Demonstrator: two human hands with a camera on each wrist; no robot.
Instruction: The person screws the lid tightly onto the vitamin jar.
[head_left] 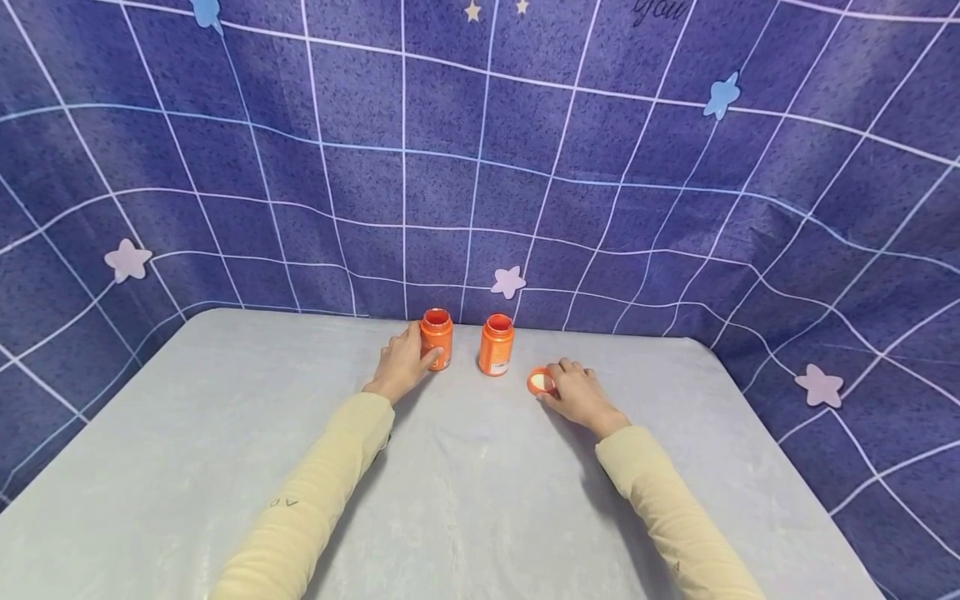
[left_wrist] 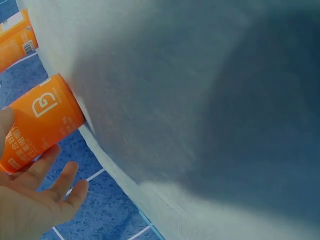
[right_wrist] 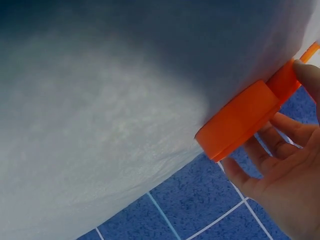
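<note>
My left hand (head_left: 401, 364) holds an uncapped orange plastic bottle (head_left: 437, 339) upright on the table. In the left wrist view, the thumb and index finger lie around this bottle (left_wrist: 47, 117), which bears a white logo and lettering; the other fingers are spread. A second uncapped orange bottle (head_left: 497, 346) stands to its right, untouched. Farther right, my right hand (head_left: 579, 393) grips at an orange lid (head_left: 542, 381) whose white inside faces up. The right wrist view shows two orange lids side by side: the thumb presses one lid (right_wrist: 286, 82), and fingers reach behind the other lid (right_wrist: 240, 120).
A pale grey cloth covers the table (head_left: 465, 500). Behind it hangs a blue curtain (head_left: 450, 183) with a white grid and stars, close to the table's far edge. Both bottles stand near that edge.
</note>
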